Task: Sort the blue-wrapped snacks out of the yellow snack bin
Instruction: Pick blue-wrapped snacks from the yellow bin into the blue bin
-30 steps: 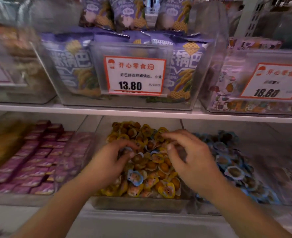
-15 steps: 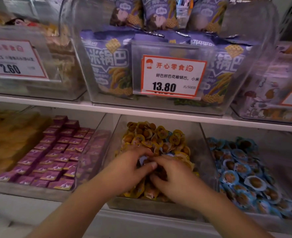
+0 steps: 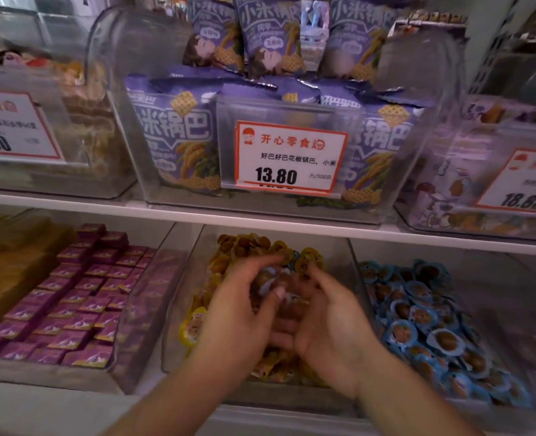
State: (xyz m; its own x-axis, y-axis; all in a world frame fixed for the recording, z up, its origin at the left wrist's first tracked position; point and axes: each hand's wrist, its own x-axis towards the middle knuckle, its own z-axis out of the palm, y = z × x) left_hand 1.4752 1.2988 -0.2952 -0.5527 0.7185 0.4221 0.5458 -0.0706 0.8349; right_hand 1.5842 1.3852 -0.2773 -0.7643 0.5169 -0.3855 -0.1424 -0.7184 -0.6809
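The clear yellow snack bin sits on the lower shelf just beside the bin of blue-wrapped snacks, so strays have a short trip home. Both hands dig in together — left hand and right hand cupped over the heap, likely gathering strays. A bluish wrapper shows between them; motion blur hides each grip, so I cannot tell what either pinches.

yellow snack bin: clear, lower shelf, heaped yellow packets | blue-wrapped snacks: few, blurred, mid-heap
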